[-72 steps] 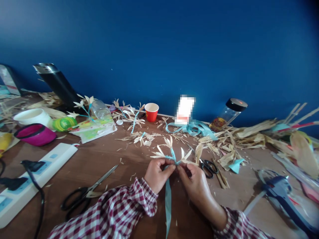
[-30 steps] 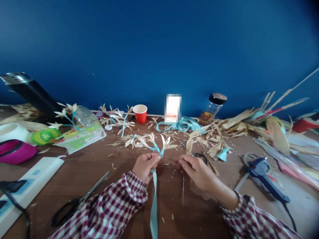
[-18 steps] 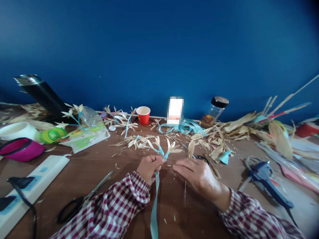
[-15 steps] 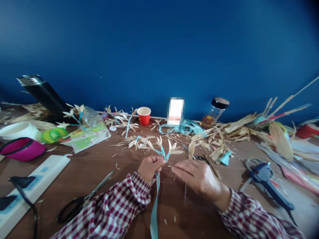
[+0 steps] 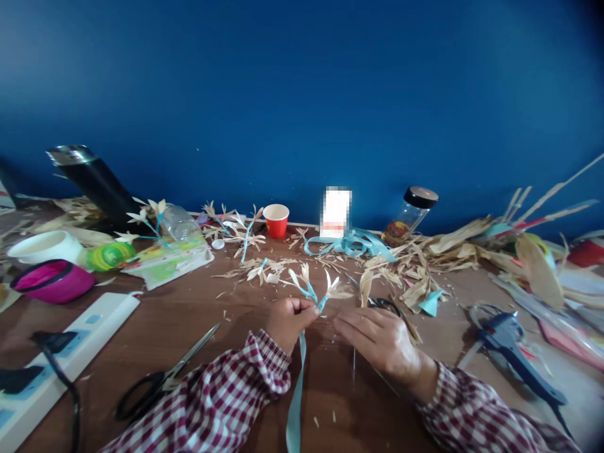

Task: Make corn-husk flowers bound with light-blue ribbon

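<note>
Left hand (image 5: 290,324) pinching flower sprig (image 5: 322,303); right hand (image 5: 384,341) sitting near sprig, grip unclear. Husk scraps (image 5: 272,277) crowding beyond sprig, scissors (image 5: 170,375) lying left, glue gun (image 5: 521,357) right.

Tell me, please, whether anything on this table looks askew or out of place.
The black flask and the black-lidded jar lean in opposite directions, perhaps only through lens distortion. Pale husk scraps lie strewn across the brown tabletop, which looks untidy.
</note>
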A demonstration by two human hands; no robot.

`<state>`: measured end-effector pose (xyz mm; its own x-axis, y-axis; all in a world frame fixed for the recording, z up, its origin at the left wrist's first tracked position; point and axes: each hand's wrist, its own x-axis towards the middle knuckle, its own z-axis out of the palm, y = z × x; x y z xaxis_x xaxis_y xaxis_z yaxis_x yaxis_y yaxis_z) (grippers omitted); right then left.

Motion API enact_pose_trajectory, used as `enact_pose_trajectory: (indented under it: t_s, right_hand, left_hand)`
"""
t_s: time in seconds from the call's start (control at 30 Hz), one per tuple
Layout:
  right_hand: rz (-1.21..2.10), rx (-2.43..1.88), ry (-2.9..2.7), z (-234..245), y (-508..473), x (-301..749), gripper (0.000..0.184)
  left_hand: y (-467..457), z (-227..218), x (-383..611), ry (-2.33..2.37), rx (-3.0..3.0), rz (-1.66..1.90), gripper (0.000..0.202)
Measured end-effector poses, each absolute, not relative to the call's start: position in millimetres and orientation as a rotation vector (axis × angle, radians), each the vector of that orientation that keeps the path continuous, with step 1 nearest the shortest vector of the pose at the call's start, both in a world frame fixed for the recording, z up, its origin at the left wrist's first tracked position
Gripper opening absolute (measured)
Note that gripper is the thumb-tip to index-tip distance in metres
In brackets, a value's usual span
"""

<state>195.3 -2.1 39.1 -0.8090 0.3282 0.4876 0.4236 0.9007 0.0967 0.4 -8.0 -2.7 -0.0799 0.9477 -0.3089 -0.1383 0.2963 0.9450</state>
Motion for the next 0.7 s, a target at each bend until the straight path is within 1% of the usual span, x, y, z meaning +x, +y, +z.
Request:
enact_pose_trajectory:
  t_s: [0.17, 0.33, 0.4, 0.47, 0.7]
  right_hand:
    - [-0.148, -0.621, -2.553, 43.4, -3.3, 197.3, 0.024]
    - [0.251, -0.911, -2.43, 43.1, -4.6, 194.9, 0.018]
    - [0.346, -1.037, -2.326, 41.7, -5.7, 191.8, 0.016]
    - [0.36, -1.07, -2.274, 41.7, -6.7, 188.6, 0.016]
    - [0.145, -1.05, -2.434, 51.0, -5.8, 181.7, 0.021]
  left_hand:
    - [-10.6, 4.2, -0.1, 1.417, 1.068, 1.021, 0.014]
    - [-11.6, 9.7, 1.5, 1.469, 1.18, 0.965, 0.013]
    - [-11.8, 8.0, 2.6, 1.487, 1.194, 0.956, 0.012]
    - [-12.4, 5.9, 3.6, 1.496, 1.209, 0.963, 0.012]
    - [-19.2, 3.0, 7.8, 1.506, 1.317, 0.965, 0.015]
